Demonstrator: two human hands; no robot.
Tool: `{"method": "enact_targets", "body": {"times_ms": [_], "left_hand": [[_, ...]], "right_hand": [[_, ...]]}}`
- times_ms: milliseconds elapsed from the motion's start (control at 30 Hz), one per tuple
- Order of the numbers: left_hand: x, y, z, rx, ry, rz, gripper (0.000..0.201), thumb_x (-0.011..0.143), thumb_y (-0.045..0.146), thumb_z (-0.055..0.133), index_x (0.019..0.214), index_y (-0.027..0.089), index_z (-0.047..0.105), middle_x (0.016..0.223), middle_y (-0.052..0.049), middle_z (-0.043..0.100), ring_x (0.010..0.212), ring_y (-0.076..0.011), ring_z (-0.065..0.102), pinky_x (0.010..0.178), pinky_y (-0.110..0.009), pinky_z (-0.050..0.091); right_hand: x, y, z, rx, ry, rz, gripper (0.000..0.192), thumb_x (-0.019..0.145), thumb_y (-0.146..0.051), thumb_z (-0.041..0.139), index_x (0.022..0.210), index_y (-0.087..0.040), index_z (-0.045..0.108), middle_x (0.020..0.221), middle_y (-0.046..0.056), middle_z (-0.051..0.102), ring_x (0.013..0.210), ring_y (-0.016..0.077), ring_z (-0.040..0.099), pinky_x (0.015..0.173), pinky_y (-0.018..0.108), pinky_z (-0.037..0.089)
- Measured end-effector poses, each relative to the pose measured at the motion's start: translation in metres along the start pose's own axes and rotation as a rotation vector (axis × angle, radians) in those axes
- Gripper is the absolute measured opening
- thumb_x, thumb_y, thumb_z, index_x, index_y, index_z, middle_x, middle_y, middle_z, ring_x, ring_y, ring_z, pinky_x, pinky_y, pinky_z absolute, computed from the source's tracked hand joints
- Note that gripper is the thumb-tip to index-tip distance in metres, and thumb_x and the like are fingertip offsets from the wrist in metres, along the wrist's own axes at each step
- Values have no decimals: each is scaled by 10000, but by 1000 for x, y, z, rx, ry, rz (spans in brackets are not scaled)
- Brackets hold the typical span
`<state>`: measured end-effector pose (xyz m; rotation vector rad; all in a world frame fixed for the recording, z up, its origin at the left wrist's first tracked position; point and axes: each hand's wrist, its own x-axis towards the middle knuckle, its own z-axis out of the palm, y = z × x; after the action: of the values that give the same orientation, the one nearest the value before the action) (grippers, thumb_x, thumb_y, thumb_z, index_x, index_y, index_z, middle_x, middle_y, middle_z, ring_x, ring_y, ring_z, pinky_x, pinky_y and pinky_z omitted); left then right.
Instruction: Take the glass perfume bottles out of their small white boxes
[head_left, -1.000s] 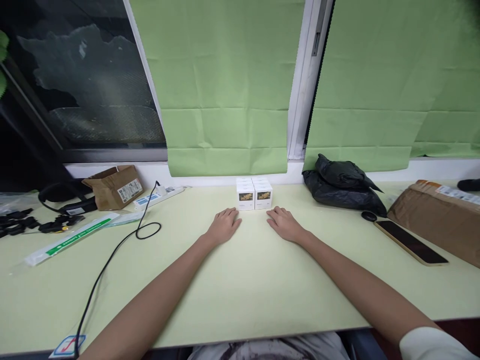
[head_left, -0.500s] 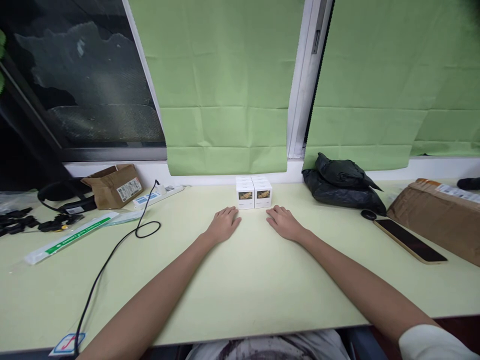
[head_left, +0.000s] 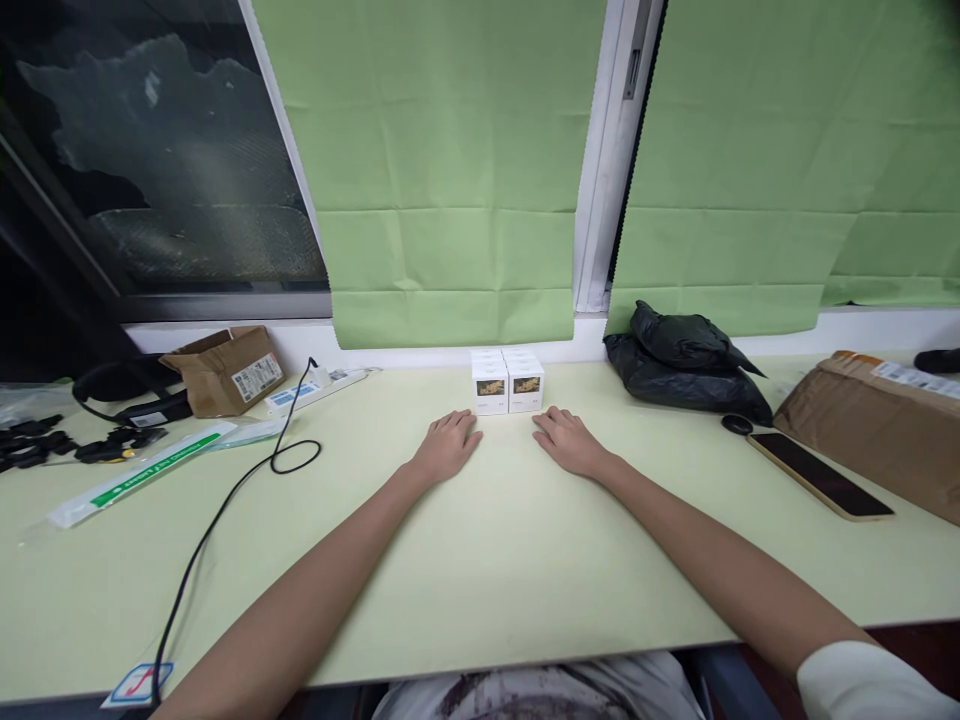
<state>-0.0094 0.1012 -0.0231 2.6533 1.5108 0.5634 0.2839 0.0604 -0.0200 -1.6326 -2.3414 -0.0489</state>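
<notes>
Several small white boxes stand in two touching rows near the wall, each front box printed with a dark and gold picture: the left front box (head_left: 490, 393) and the right front box (head_left: 526, 392). My left hand (head_left: 448, 447) lies palm down on the table (head_left: 495, 560), just in front of the left row, fingers stretched out. On the other side, my right hand (head_left: 570, 441) rests flat in front of the right row, its fingers extended too. Neither hand holds anything. Whether the fingertips touch the boxes I cannot tell.
At left are an opened cardboard box (head_left: 223, 373), a power strip (head_left: 319, 389), a black cable (head_left: 217, 520) and a green-and-white packet (head_left: 142, 475). To the right lie a black plastic bag (head_left: 686, 370), a phone (head_left: 821, 475), a round black object (head_left: 737, 425) and a brown parcel (head_left: 874, 430).
The view has shifted very slightly. Both hands and the white boxes keep their places.
</notes>
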Motion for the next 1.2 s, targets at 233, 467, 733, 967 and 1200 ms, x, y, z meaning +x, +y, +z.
{"method": "enact_targets", "body": {"times_ms": [233,467,733,967,1200], "left_hand": [[0,0,-1,-4,1,5,451,1070,470,365,1387,222,566,1552,-122,541,1436,-328,485,1173,-534,381],[0,0,0,-6,-4,3,453,1069,468,365,1394,224,567,1557,-122,538,1450,-323,472,1188,-530,367],[0,0,0,-9,-14,-6,463,1069,471,366,1407,219,559,1566,-121,528,1452,-333,468,1187,-531,362],[1,0,0,-20,-9,-9,459,1066,465,379,1403,214,565,1563,-124,533,1448,-333,471,1188,-531,356],[1,-1,0,-37,2,-21,457,1062,480,396,1400,228,572,1554,-113,543,1442,-335,479,1183,-530,355]], "right_hand": [[1,0,0,-10,0,2,394,1098,-382,378,1377,-191,581,1290,142,591,1168,300,558,1003,423,422],[0,-1,-2,0,-10,6,389,1096,-379,386,1376,-195,583,1286,146,592,1167,295,556,1016,423,417],[1,0,0,3,-13,6,391,1097,-384,388,1383,-200,582,1284,148,589,1175,292,552,1023,418,409],[1,0,-1,-2,-15,7,383,1099,-382,391,1382,-204,577,1286,147,587,1168,291,557,1017,414,409],[0,0,-1,-2,-6,3,381,1098,-377,392,1376,-199,582,1279,142,590,1163,291,558,1017,412,413]]}}
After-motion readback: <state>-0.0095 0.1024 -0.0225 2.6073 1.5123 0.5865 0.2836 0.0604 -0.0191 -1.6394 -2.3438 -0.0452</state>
